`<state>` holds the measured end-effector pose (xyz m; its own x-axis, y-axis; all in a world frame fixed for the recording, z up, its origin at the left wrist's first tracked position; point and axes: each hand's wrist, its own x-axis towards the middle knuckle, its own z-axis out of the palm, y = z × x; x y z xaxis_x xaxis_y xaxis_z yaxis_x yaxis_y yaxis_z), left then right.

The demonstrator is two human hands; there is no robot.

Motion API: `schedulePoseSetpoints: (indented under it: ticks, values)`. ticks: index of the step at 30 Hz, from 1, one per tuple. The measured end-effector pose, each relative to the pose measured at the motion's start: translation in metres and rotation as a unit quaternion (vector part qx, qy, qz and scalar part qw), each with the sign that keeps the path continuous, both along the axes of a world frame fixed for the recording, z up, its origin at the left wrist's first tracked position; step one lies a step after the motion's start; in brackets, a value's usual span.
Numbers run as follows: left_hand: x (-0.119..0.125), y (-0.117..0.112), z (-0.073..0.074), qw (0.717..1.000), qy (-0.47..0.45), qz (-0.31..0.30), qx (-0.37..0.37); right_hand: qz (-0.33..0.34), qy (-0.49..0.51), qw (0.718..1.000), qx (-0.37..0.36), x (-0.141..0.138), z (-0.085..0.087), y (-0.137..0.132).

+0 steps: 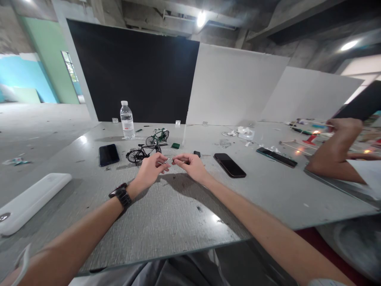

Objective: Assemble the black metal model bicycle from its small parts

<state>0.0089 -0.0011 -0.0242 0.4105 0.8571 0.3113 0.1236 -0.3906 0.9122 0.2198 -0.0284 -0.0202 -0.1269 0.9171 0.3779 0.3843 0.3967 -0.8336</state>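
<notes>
Two bare hands meet over the middle of a grey table (178,222), seen from the head camera. Left to right: a white flat case (29,200) lies at the near left edge of the table. Farther in, a black phone (108,154) lies flat, and beyond it a clear water bottle (127,120) stands upright near the far edge. Right of the phone stands a black model bicycle (143,153), with a green model bicycle (157,137) just behind it, both upright on their wheels.

The left hand (150,171), with a dark watch (120,194) on its wrist, and the right hand (192,165) are brought together just in front of the black model bicycle. Thumb and fingers of each hand are pinched shut on opposite ends of a small metal part (168,161), which is held between them slightly above the table; its exact shape is too small to tell.

Right of the hands, a small dark object (197,153) lies on the table, then a second black phone (229,165), and farther right a third dark phone (276,157). Small white and clear scraps (242,133) lie near the far edge. At the far right, another person's arm (333,155) rests on the table, the hand (347,125) raised beside a cluster of small coloured parts (311,139).
</notes>
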Motion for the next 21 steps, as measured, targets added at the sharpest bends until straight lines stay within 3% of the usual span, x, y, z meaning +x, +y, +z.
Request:
schedulePoseSetpoints:
  ticks: [15, 21]
  values:
    - [-0.0008, -0.0041, 0.0046, 0.999, 0.04, -0.006, 0.016, 0.014, -0.018, 1.0, -0.017, 0.0032, -0.0017, -0.0006]
    - [0.0011, -0.0059, 0.006, 0.998, 0.022, -0.042, -0.032, 0.046, -0.02, 0.998, -0.027, 0.0041, 0.0006, -0.0015]
